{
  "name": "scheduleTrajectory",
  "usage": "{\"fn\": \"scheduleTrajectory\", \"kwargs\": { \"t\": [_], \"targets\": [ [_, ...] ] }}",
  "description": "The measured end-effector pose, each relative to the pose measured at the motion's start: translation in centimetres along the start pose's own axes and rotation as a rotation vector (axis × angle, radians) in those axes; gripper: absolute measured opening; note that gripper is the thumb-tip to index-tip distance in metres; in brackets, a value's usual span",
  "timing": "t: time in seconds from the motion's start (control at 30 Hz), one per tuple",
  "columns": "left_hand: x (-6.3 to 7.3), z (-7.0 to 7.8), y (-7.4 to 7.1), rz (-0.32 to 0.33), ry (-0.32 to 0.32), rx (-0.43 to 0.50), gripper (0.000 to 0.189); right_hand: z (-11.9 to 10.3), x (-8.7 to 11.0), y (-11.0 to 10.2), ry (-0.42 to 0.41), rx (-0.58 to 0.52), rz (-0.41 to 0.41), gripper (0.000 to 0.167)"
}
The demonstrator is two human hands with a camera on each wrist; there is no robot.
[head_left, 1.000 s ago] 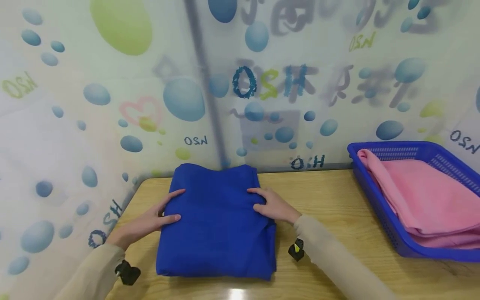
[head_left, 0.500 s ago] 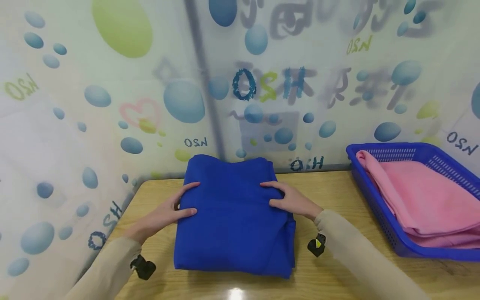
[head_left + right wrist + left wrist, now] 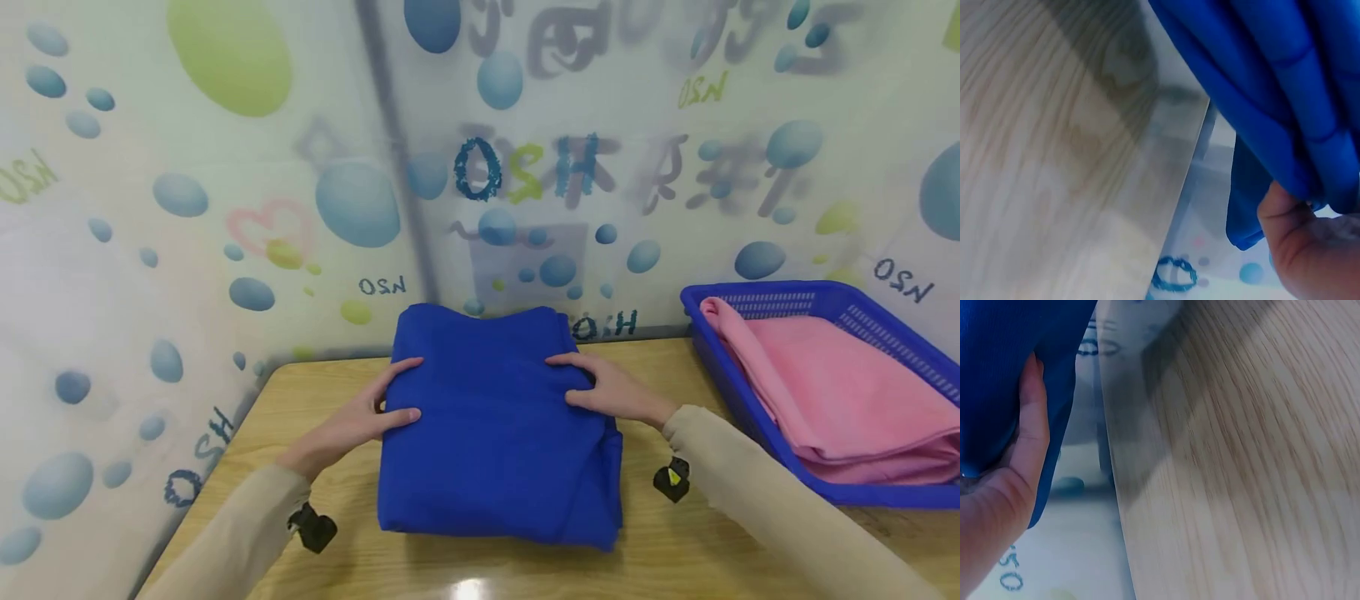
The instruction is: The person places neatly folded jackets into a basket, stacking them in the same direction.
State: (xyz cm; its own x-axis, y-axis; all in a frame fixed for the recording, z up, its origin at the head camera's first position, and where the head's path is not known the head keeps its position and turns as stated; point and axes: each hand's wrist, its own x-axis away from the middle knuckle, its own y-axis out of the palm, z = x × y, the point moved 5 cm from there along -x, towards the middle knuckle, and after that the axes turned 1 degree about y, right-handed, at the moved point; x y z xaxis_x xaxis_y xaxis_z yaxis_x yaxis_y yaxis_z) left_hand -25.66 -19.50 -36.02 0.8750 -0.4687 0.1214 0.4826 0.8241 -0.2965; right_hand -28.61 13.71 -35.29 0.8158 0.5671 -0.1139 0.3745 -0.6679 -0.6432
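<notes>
A folded blue cloth (image 3: pixel 495 433), thick and roughly square, is held between both hands above the wooden table. My left hand (image 3: pixel 356 421) grips its left side, a finger and the thumb lying over the upper face. On the opposite side my right hand (image 3: pixel 615 390) grips the cloth in much the same way, and loose fold edges show below it. In the left wrist view, a finger of the left hand (image 3: pixel 1013 469) presses into the blue cloth (image 3: pixel 997 356). Layered folds of cloth (image 3: pixel 1272 81) hang over the right hand (image 3: pixel 1310 244) in the right wrist view.
To the right stands a blue plastic basket (image 3: pixel 738 400) with a folded pink cloth (image 3: pixel 847 383) in it. Behind the wooden table (image 3: pixel 450 571) hangs a white curtain (image 3: pixel 660 100) printed with blue and green spots. Each wrist carries a small black device.
Both hands have moved right together, carrying the folded blue cloth toward the basket and slightly up in the head view. The basket and pink cloth have stayed in place.
</notes>
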Motion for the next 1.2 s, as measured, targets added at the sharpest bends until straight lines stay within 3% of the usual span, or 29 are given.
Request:
{"fn": "scheduleTrajectory", "kwargs": {
  "t": [0.7,1.0,1.2],
  "targets": [
    [-2.9,2.1,4.0,0.024,0.027,0.03,0.07,-0.5,2.8,-4.9,0.049,0.258,-0.011,0.049],
    [-4.7,4.8,5.4,0.053,0.085,0.025,0.066,-2.0,4.4,-9.0,0.033,0.332,0.033,0.045],
    [-6.2,7.8,7.4,0.022,0.143,0.069,0.065,-2.5,5.7,-12.8,0.102,0.413,0.054,0.044]
  ]
}}
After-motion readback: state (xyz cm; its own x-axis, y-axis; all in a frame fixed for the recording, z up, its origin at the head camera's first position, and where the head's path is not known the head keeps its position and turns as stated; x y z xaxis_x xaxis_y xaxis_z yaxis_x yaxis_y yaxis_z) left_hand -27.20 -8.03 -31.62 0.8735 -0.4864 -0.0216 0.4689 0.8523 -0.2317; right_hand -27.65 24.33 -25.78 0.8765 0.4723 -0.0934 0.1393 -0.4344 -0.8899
